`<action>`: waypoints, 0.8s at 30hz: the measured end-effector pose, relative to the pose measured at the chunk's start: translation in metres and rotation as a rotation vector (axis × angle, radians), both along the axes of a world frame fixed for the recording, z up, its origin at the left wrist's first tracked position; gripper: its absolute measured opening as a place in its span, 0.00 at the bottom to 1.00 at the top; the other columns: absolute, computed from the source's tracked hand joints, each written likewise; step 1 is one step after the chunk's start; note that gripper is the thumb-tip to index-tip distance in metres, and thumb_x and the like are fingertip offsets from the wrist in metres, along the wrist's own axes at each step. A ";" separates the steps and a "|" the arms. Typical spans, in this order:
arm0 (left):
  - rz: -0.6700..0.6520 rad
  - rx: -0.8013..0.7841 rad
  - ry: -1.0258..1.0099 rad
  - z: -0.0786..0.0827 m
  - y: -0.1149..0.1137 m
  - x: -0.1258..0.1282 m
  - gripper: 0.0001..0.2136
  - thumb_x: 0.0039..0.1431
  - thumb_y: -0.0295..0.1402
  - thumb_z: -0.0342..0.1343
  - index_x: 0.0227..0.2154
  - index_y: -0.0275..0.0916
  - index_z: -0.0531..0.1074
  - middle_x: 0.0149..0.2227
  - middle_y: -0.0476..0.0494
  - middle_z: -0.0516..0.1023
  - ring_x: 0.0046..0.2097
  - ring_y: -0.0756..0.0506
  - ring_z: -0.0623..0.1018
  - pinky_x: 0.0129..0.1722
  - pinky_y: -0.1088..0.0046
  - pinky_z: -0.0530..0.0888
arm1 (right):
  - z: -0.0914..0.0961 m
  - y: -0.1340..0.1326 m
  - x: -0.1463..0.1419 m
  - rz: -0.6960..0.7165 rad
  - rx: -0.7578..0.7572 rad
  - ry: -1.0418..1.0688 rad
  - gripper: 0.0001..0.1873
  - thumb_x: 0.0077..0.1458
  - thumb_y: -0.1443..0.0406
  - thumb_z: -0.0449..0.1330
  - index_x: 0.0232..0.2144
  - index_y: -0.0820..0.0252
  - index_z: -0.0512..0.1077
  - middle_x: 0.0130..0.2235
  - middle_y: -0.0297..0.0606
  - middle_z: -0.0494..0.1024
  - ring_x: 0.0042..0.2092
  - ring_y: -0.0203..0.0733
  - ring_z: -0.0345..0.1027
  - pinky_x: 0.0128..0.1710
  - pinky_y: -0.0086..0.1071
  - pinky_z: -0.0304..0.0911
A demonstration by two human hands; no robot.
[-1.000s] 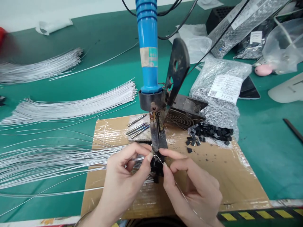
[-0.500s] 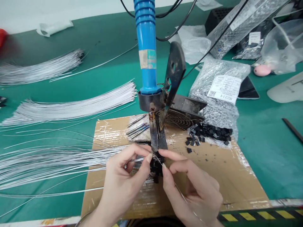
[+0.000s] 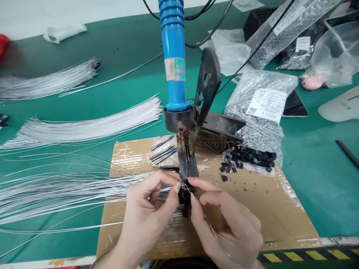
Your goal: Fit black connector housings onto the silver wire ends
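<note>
A blue-handled soldering iron [image 3: 175, 87] is clamped upright in a metal holder [image 3: 179, 119], its flat tip [image 3: 182, 160] pointing down between my hands. My left hand [image 3: 150, 211] pinches something tiny right under the tip; the fingertips hide most of it. In my right hand [image 3: 228, 220], a thin strand of solder wire [image 3: 209, 225] runs across the palm and out past the thumb to the tip. The right index finger reaches close to the tip's right side. Small black parts [image 3: 185, 198] lie directly beneath the fingers.
Bundles of thin white wires [image 3: 92, 127] spread over the green mat at left. A cardboard sheet [image 3: 252, 216] lies under the work. Spare metal tips [image 3: 164, 155], a black fan [image 3: 218, 134], loose black pieces [image 3: 252, 157] and a labelled bubble-wrap bag [image 3: 260, 101] surround the iron.
My right thumb has shifted slightly left and up toward the tip, bringing the solder wire with it. The left hand holds almost the same place.
</note>
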State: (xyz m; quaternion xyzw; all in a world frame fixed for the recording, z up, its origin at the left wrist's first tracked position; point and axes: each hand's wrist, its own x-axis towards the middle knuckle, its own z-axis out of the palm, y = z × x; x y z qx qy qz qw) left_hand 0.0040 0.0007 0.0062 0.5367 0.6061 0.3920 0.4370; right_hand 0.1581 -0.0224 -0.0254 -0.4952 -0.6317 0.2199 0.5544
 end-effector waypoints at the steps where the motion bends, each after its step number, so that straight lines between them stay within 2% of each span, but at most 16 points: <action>1: 0.003 0.004 -0.001 0.000 0.000 0.000 0.07 0.60 0.23 0.64 0.28 0.40 0.80 0.33 0.49 0.85 0.34 0.51 0.83 0.34 0.83 0.77 | 0.000 0.000 0.000 0.000 0.007 -0.002 0.13 0.54 0.81 0.64 0.35 0.59 0.74 0.40 0.45 0.88 0.42 0.44 0.86 0.47 0.31 0.81; 6: -0.006 -0.001 0.018 0.001 -0.001 0.001 0.07 0.61 0.24 0.64 0.28 0.40 0.80 0.34 0.49 0.86 0.34 0.51 0.83 0.34 0.83 0.77 | 0.001 0.001 -0.001 -0.011 0.041 -0.022 0.14 0.54 0.81 0.64 0.35 0.59 0.74 0.39 0.45 0.88 0.42 0.44 0.86 0.48 0.32 0.82; 13: -0.004 0.003 0.019 0.001 -0.001 -0.001 0.08 0.61 0.23 0.63 0.28 0.40 0.80 0.34 0.49 0.86 0.33 0.51 0.83 0.32 0.82 0.76 | 0.003 0.002 0.000 -0.005 0.041 -0.056 0.14 0.55 0.80 0.63 0.36 0.56 0.74 0.38 0.44 0.89 0.41 0.46 0.87 0.45 0.34 0.83; 18: -0.016 0.003 -0.014 0.000 0.000 0.000 0.08 0.61 0.23 0.63 0.28 0.41 0.80 0.33 0.50 0.86 0.35 0.51 0.84 0.36 0.84 0.77 | 0.002 0.003 0.000 -0.020 0.049 -0.045 0.13 0.55 0.79 0.63 0.36 0.57 0.74 0.38 0.43 0.89 0.40 0.47 0.87 0.44 0.35 0.84; 24: -0.012 0.015 0.015 -0.001 0.001 -0.001 0.08 0.61 0.22 0.63 0.29 0.40 0.80 0.34 0.49 0.86 0.35 0.51 0.84 0.35 0.84 0.77 | 0.001 0.003 -0.001 -0.011 0.061 -0.012 0.14 0.55 0.81 0.64 0.36 0.58 0.75 0.39 0.44 0.88 0.40 0.45 0.86 0.46 0.34 0.83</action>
